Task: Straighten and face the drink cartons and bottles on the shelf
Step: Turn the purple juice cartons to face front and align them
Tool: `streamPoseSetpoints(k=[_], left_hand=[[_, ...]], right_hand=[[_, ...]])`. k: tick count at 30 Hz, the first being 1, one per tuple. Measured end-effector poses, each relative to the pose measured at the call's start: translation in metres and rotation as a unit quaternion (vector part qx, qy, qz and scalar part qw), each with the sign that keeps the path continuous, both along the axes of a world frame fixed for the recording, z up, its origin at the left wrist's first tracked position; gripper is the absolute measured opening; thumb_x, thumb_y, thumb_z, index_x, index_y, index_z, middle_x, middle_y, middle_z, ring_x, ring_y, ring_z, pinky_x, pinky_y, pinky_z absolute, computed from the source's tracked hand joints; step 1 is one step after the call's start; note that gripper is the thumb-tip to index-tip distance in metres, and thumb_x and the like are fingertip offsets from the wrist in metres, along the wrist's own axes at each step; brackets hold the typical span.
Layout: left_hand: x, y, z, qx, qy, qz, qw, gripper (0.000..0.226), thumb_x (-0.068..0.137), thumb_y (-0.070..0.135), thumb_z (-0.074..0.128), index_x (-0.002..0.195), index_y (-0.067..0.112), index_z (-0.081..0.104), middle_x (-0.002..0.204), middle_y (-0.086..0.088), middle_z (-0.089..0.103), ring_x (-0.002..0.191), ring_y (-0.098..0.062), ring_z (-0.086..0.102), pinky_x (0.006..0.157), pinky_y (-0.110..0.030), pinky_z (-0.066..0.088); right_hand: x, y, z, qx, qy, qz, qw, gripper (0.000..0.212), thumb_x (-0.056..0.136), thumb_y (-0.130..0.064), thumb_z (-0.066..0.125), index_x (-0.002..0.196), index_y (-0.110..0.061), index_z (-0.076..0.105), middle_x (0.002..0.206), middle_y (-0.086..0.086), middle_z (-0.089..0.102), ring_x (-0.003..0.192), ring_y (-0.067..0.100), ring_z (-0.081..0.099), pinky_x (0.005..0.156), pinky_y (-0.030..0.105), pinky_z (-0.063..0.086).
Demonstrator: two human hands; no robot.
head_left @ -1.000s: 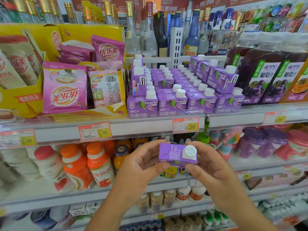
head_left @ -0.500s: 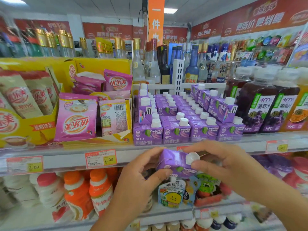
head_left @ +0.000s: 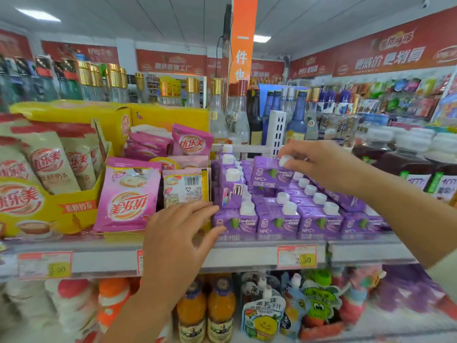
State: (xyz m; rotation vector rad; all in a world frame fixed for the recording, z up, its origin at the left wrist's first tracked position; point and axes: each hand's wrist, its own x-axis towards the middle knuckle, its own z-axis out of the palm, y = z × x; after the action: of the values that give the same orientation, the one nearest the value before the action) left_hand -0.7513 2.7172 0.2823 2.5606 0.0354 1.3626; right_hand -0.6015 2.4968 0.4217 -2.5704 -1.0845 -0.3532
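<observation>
Several small purple juice cartons point(head_left: 277, 222) with white caps fill the middle shelf in rows, labels facing front. My right hand point(head_left: 319, 164) pinches one purple carton point(head_left: 268, 174) by its white cap and holds it upright above the second row. My left hand point(head_left: 180, 233) is spread with straight fingers in front of the leftmost front carton point(head_left: 235, 224), fingertips at its left side. A few cartons point(head_left: 228, 180) are stacked higher at the left of the block. Dark grape juice bottles point(head_left: 418, 167) stand to the right.
Pink and beige milk-tea pouches point(head_left: 127, 196) sit in yellow display boxes point(head_left: 49, 211) on the left. Glass liquor bottles point(head_left: 241, 117) line the back. The shelf edge point(head_left: 247, 258) carries price tags. Orange bottles point(head_left: 191, 310) and juice pouches point(head_left: 263, 315) fill the shelf below.
My right hand has lifted the purple carton up from below the shelf edge to above the rows. My left hand has let go of it and moved to the front left carton.
</observation>
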Motion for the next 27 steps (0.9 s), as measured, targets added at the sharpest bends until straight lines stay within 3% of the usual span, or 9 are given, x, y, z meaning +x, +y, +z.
streamPoseSetpoints(k=[6, 10, 13, 16, 19, 22, 27], left_hand=[[0.003, 0.003, -0.004, 0.006, -0.010, 0.000, 1.000, 0.038, 0.089, 0.052, 0.052, 0.108, 0.028, 0.073, 0.113, 0.014, 0.068, 0.104, -0.007, 0.060, 0.087, -0.023, 0.032], [0.004, 0.003, -0.006, 0.005, -0.021, -0.004, 1.000, 0.036, 0.088, 0.050, 0.054, 0.106, 0.027, 0.074, 0.111, 0.014, 0.069, 0.102, -0.008, 0.062, 0.086, -0.024, 0.034], [0.005, 0.003, -0.007, 0.003, -0.029, -0.006, 1.000, 0.035, 0.088, 0.049, 0.055, 0.105, 0.026, 0.075, 0.109, 0.014, 0.070, 0.101, -0.007, 0.062, 0.086, -0.024, 0.034], [0.005, 0.003, -0.007, 0.004, -0.041, -0.012, 0.999, 0.034, 0.087, 0.048, 0.057, 0.103, 0.025, 0.075, 0.107, 0.014, 0.070, 0.100, -0.006, 0.061, 0.085, -0.024, 0.036], [0.005, 0.002, -0.006, 0.001, -0.045, -0.015, 0.999, 0.032, 0.087, 0.047, 0.058, 0.102, 0.025, 0.076, 0.106, 0.014, 0.070, 0.099, -0.005, 0.061, 0.085, -0.025, 0.038], [0.005, 0.002, -0.006, -0.003, -0.041, -0.015, 0.999, 0.032, 0.087, 0.047, 0.058, 0.103, 0.026, 0.075, 0.106, 0.015, 0.070, 0.099, -0.003, 0.058, 0.084, -0.024, 0.037], [0.004, 0.001, -0.005, -0.004, -0.048, -0.014, 0.999, 0.033, 0.087, 0.048, 0.057, 0.102, 0.026, 0.075, 0.105, 0.015, 0.070, 0.099, -0.003, 0.058, 0.084, -0.022, 0.034]], right_hand=[[0.017, 0.009, -0.012, -0.033, 0.055, 0.015, 0.998, 0.026, 0.097, -0.030, 0.055, 0.123, -0.030, 0.061, 0.111, -0.004, 0.063, 0.099, 0.012, 0.058, 0.081, 0.023, 0.040], [0.023, 0.013, -0.019, -0.075, 0.097, 0.025, 0.992, 0.025, 0.097, -0.030, 0.055, 0.121, -0.028, 0.063, 0.112, -0.004, 0.065, 0.102, 0.013, 0.060, 0.078, 0.015, 0.042], [0.029, 0.014, -0.024, -0.108, 0.132, 0.032, 0.985, 0.023, 0.097, -0.031, 0.056, 0.117, -0.028, 0.065, 0.112, -0.009, 0.065, 0.103, 0.010, 0.060, 0.082, 0.017, 0.042], [0.041, 0.018, -0.021, -0.030, 0.125, 0.014, 0.992, 0.020, 0.097, -0.026, 0.056, 0.114, -0.026, 0.068, 0.105, -0.014, 0.066, 0.090, 0.002, 0.059, 0.068, 0.004, 0.042], [0.061, 0.028, -0.022, 0.033, 0.077, -0.034, 0.996, 0.019, 0.096, -0.021, 0.059, 0.111, -0.022, 0.069, 0.105, -0.003, 0.067, 0.084, 0.008, 0.059, 0.064, 0.012, 0.042], [0.074, 0.037, -0.030, -0.031, 0.101, -0.056, 0.993, 0.024, 0.094, -0.028, 0.062, 0.116, -0.021, 0.066, 0.111, 0.002, 0.065, 0.096, 0.019, 0.061, 0.076, 0.025, 0.045], [0.080, 0.045, -0.036, -0.051, 0.105, -0.051, 0.992, 0.030, 0.090, -0.032, 0.066, 0.118, -0.020, 0.065, 0.105, 0.000, 0.062, 0.100, 0.019, 0.059, 0.082, 0.027, 0.046]])
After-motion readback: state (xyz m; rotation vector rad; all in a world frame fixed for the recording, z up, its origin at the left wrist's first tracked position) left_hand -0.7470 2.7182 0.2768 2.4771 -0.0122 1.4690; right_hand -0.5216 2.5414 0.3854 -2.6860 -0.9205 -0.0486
